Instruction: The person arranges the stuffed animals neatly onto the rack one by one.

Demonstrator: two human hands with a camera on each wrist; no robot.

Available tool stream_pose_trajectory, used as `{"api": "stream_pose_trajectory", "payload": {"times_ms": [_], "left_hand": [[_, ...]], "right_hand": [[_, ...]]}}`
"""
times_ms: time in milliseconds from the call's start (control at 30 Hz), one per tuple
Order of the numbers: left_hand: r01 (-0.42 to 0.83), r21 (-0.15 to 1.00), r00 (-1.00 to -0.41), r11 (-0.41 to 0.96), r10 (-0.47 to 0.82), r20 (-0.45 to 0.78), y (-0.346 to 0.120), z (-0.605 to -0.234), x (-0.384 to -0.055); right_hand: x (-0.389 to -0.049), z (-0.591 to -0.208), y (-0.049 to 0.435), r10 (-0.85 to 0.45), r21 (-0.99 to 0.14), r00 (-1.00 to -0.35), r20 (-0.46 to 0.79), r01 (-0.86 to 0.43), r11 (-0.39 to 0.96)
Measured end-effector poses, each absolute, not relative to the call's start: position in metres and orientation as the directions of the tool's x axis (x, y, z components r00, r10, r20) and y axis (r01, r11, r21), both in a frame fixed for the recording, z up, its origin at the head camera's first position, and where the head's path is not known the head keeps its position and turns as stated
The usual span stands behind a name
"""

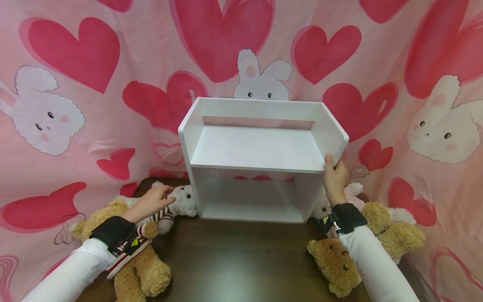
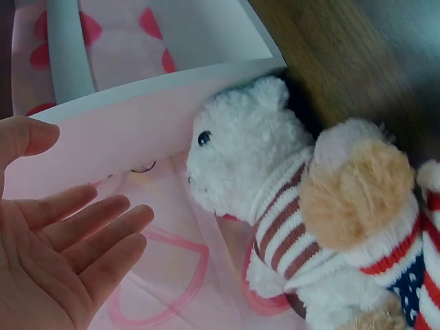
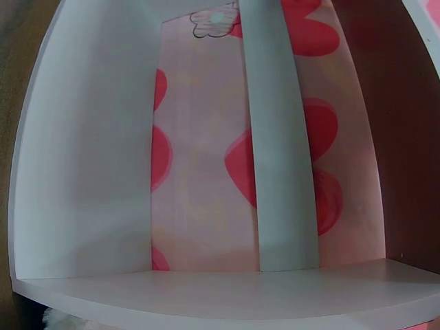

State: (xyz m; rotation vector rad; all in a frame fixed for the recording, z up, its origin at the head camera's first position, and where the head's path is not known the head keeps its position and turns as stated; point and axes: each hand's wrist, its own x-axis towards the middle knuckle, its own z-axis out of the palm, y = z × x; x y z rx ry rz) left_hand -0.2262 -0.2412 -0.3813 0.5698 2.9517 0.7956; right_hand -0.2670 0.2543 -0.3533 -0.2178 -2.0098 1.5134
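Note:
A white two-tier shelf [image 1: 258,147] stands at the back of the dark table in the head view. My right hand [image 1: 336,180] grips the shelf's right side panel, thumb at the front edge and fingers on the outer face. The right wrist view shows only the shelf's inside and its back slat [image 3: 282,151], not the hand. My left hand [image 1: 151,203], fingers extended and holding nothing, hovers left of the shelf by a white plush toy [image 2: 247,151] in a brown-striped top. In the left wrist view, the palm and spread fingers [image 2: 103,220] are apart from the toy.
A tan teddy bear [image 1: 152,274] in a striped top lies at the left of the table [image 1: 234,251]. To the right are a brown bear [image 1: 333,264], another tan plush [image 1: 401,235] and a partly hidden white one [image 1: 321,206]. Pink heart-print cloth [image 1: 151,50] hangs behind.

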Motion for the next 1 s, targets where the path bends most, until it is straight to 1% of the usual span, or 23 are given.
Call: {"api": "stream_pose_trajectory", "payload": {"times_ms": [67,267,533,733,900,1000], "left_hand": [[0.343,0.469,-0.933,0.814,0.351,0.073,-0.245,-0.381,-0.221],[0.339,0.434,-0.939,0.835,0.329,0.1,-0.254,-0.382,-0.208],[0.272,0.271,-0.962,0.923,0.253,0.104,-0.261,-0.392,-0.203],[0.266,0.217,-0.962,0.939,0.245,0.12,-0.271,-0.394,-0.198],[0.342,0.16,-0.929,0.926,0.308,0.204,-0.283,-0.39,-0.195],[0.373,0.085,-0.902,0.924,0.34,0.264,-0.291,-0.388,-0.192]], "right_hand": [[-0.268,-0.355,0.253,0.464,-0.908,-0.801,0.379,-0.226,0.352],[-0.27,-0.358,0.251,0.466,-0.873,-0.765,0.443,-0.25,0.419],[-0.269,-0.361,0.258,0.474,-0.844,-0.736,0.482,-0.244,0.478],[-0.267,-0.366,0.258,0.485,-0.845,-0.729,0.484,-0.245,0.475],[-0.269,-0.366,0.254,0.492,-0.848,-0.724,0.483,-0.246,0.47],[-0.272,-0.366,0.252,0.5,-0.847,-0.717,0.486,-0.246,0.472]]}}
